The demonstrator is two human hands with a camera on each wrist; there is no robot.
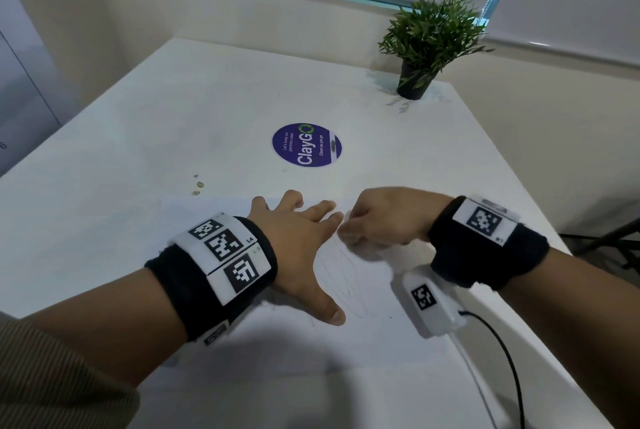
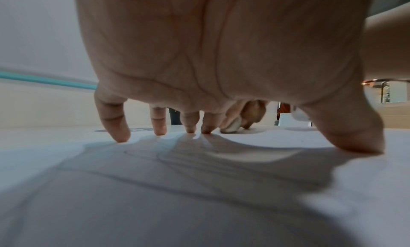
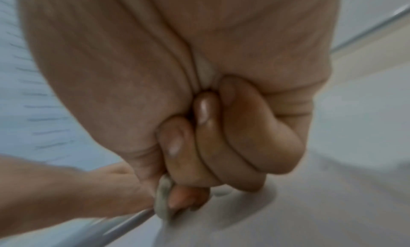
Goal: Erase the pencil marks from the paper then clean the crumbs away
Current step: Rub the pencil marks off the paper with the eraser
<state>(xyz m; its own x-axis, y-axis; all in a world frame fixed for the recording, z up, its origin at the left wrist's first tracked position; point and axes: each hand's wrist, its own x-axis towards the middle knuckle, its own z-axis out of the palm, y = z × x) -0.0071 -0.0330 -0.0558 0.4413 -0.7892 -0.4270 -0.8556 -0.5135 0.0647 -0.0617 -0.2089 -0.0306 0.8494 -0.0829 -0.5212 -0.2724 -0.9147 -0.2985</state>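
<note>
The sheet of paper [image 1: 374,335] lies flat on the white table [image 1: 207,110], faint pencil marks [image 1: 343,276] scrawled across its middle. The left hand [image 1: 298,248] presses down on it with fingers spread straight, grip released, fingertips [image 2: 121,135] touching the sheet. Just beside it, the right hand [image 1: 384,217] is clenched around a pale eraser [image 2: 231,127], whose end touches the paper. A potted plant [image 1: 426,44] stands at the table's far corner, a round purple sticker [image 1: 306,145] in between.

white table [image 1: 173,110] with paper [image 1: 363,342], sticker [image 1: 307,145], plant [image 1: 427,37]
</note>
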